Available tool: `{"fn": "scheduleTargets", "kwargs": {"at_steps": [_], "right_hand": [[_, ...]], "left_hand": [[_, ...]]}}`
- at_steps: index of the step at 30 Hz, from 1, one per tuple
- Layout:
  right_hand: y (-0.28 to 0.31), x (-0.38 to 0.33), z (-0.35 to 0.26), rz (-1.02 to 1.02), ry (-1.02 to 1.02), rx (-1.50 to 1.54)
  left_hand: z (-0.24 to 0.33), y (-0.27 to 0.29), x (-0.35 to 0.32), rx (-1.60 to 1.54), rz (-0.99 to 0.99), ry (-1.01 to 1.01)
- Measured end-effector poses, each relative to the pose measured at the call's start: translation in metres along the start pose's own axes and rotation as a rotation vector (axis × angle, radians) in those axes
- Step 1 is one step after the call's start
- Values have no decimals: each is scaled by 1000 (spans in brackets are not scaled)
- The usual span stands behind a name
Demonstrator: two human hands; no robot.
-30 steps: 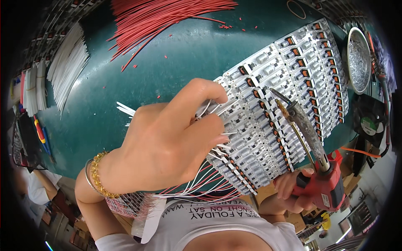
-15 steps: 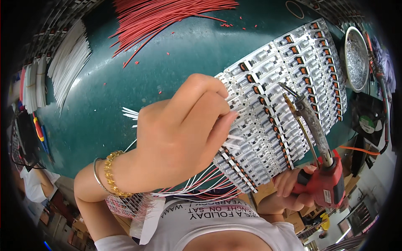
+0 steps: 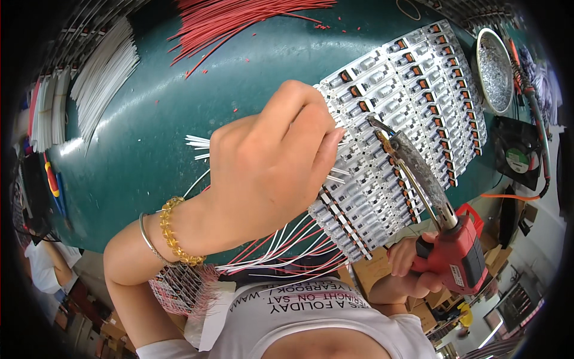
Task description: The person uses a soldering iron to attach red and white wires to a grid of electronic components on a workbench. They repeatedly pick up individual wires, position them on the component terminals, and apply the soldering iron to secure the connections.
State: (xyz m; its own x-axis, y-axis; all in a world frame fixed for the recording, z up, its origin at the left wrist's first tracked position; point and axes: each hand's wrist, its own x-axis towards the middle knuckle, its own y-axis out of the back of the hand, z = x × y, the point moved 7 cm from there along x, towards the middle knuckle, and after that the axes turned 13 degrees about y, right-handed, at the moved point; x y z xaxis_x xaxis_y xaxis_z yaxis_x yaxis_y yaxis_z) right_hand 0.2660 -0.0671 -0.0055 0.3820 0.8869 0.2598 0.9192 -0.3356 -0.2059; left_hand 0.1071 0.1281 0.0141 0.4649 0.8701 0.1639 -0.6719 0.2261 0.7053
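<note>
My left hand [image 3: 269,158] is closed in a pinch round several short white wires [image 3: 198,145], whose ends stick out on both sides of it. Its fingertips are at the left edge of a large panel of small circuit boards [image 3: 382,128], which carries rows of orange-and-black and silver parts. My right hand [image 3: 412,266] is wrapped round the handle of a red soldering gun [image 3: 451,254]. The gun's tip, with a thin metal feed tube beside it, points up and left over the panel, close to my left fingertips. Whether the tip touches a board I cannot tell.
Red wires [image 3: 239,24] and white wires [image 3: 107,78] lie at the back of the green table [image 3: 161,179]. A metal bowl [image 3: 495,72] and a black fan [image 3: 517,152] stand at right. Red and white wires [image 3: 287,251] hang below the panel. A screwdriver [image 3: 52,179] lies at left.
The soldering gun's tip has moved left across the panel, nearer my left fingertips. My left hand has shifted slightly up and right, still holding the white wires.
</note>
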Motion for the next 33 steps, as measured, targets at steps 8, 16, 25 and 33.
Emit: {"fn": "scheduleTargets", "kwargs": {"at_steps": [8, 16, 25, 33], "right_hand": [[3, -8, 1, 21, -100, -154], [6, -17, 3, 38, -144, -203], [12, -20, 1, -182, -6, -159], [0, -17, -1, 154, -189, -264]], "left_hand": [[3, -1, -4, 48, 18, -15], [3, -1, -4, 62, 39, -58], [4, 0, -3, 58, 47, -71], [4, -2, -4, 73, 62, -67]]}}
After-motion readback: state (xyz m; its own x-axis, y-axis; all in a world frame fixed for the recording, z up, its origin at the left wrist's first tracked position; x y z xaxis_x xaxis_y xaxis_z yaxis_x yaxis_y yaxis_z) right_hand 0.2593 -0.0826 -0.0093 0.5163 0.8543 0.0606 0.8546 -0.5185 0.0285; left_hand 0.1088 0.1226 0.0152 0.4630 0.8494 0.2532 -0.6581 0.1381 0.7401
